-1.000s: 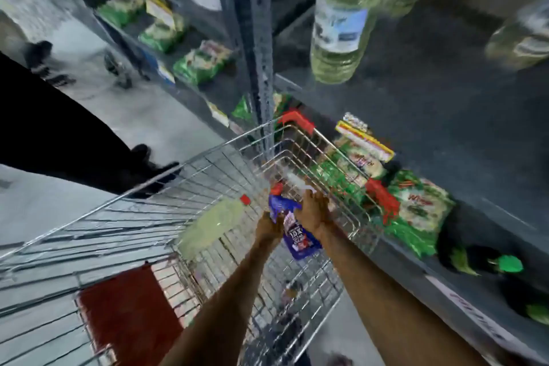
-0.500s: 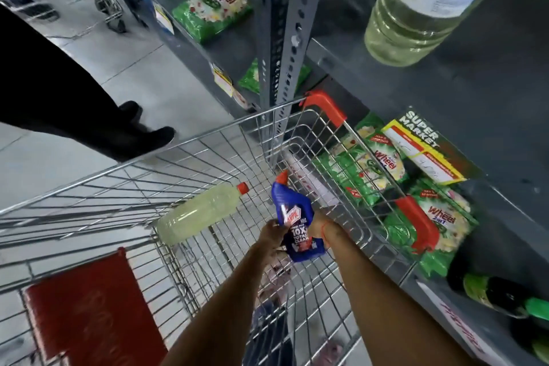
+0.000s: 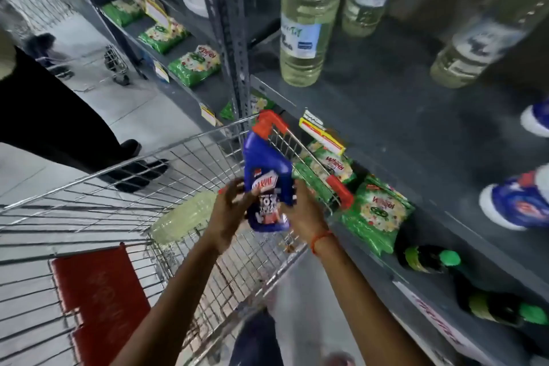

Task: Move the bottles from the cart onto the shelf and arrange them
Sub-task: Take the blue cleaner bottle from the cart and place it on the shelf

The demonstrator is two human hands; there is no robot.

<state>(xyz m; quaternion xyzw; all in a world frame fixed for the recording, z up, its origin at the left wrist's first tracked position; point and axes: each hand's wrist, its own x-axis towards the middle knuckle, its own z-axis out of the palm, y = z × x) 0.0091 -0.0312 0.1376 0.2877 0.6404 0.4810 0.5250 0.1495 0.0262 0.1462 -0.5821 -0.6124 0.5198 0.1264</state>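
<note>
Blue bottle [image 3: 266, 184]: raised since a moment ago from low in the cart [image 3: 124, 184] to above its rim, upright, red cap up. Left hand [image 3: 228, 214] and right hand [image 3: 301, 211]: fingers wrapped on its lower sides. Pale bottle [image 3: 184, 217]: still lying in the cart. Shelf [image 3: 401, 140]: placement pending, beside blue bottles there.

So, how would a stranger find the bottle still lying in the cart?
Look inside the wire cart, left of the two hands. A pale yellow bottle lies on its side there. Unlike the blue bottle being held, it is translucent and untouched.
</note>
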